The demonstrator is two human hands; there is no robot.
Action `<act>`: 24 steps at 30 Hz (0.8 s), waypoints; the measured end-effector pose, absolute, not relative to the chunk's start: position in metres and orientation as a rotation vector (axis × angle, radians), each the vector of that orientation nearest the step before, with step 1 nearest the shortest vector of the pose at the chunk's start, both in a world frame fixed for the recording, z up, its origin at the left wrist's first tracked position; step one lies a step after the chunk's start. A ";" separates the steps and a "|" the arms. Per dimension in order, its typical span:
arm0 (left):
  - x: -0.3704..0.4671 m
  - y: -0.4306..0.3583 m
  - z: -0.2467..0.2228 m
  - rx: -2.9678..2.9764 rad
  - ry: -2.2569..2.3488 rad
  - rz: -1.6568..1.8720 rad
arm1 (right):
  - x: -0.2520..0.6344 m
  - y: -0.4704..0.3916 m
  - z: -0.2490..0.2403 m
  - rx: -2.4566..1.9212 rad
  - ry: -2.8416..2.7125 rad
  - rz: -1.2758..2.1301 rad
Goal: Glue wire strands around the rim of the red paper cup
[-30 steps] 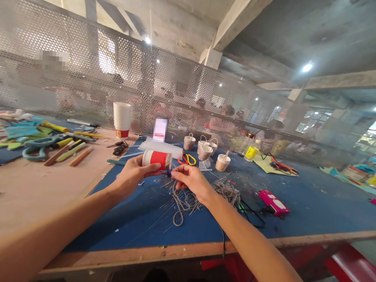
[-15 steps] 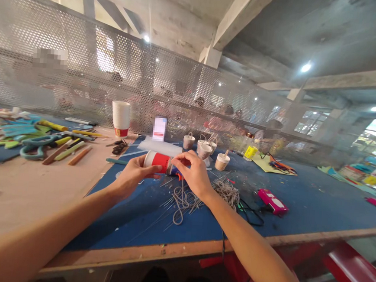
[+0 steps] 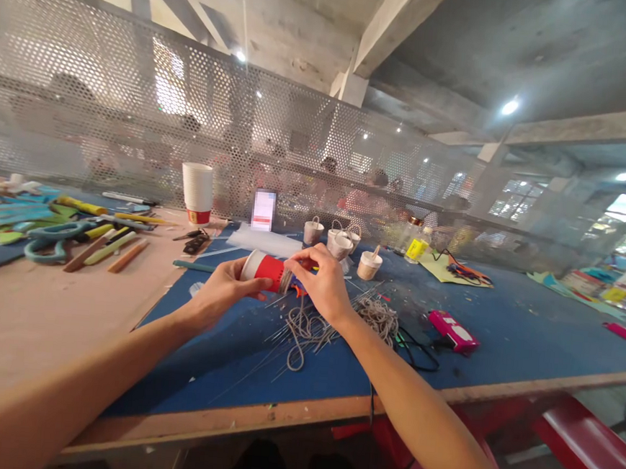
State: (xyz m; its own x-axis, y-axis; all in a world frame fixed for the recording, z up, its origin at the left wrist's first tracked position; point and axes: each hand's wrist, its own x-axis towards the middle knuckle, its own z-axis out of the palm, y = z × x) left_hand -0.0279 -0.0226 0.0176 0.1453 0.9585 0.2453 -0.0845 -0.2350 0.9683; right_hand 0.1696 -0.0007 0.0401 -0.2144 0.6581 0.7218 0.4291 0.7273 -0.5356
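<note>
My left hand is closed around a red and white paper cup, which lies tilted on its side in the air over the blue mat. Grey cord is wound around the cup's right end. At that end, the fingertips of my right hand are pinched together on the cord, though they partly hide it. Below, a loose tangle of the same cord rests on the mat among thin clear sticks. Something blue and orange shows behind the right fingers, mostly covered.
Several small cord-handled cups and a cup with a stick stand behind. A cup stack, a lit phone and scissors are to the left. A pink device lies right; red stools stand below.
The cup has tipped slightly, its cord-wrapped end now lower and more of the cord showing. Both hands keep their hold. The view has shifted a little.
</note>
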 end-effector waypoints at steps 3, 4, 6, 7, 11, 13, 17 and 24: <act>-0.028 -0.024 0.019 1.406 0.925 1.293 | 0.170 0.001 0.039 -0.841 -1.838 0.265; -0.028 -0.024 0.019 1.405 0.926 1.294 | 0.170 0.002 0.039 -0.836 -1.832 0.272; -0.028 -0.023 0.019 1.406 0.922 1.294 | 0.170 0.003 0.038 -0.828 -1.823 0.287; -0.028 -0.023 0.018 1.408 0.920 1.293 | 0.171 0.003 0.038 -0.825 -1.819 0.294; -0.029 -0.023 0.017 1.414 0.915 1.290 | 0.170 0.002 0.038 -0.830 -1.813 0.303; -0.028 -0.022 0.017 1.417 0.917 1.293 | 0.170 0.001 0.039 -0.839 -1.812 0.307; -0.028 -0.023 0.018 1.435 0.918 1.296 | 0.171 -0.001 0.040 -0.847 -1.805 0.320; -0.028 -0.024 0.021 1.445 0.929 1.294 | 0.172 0.002 0.037 -0.854 -1.806 0.328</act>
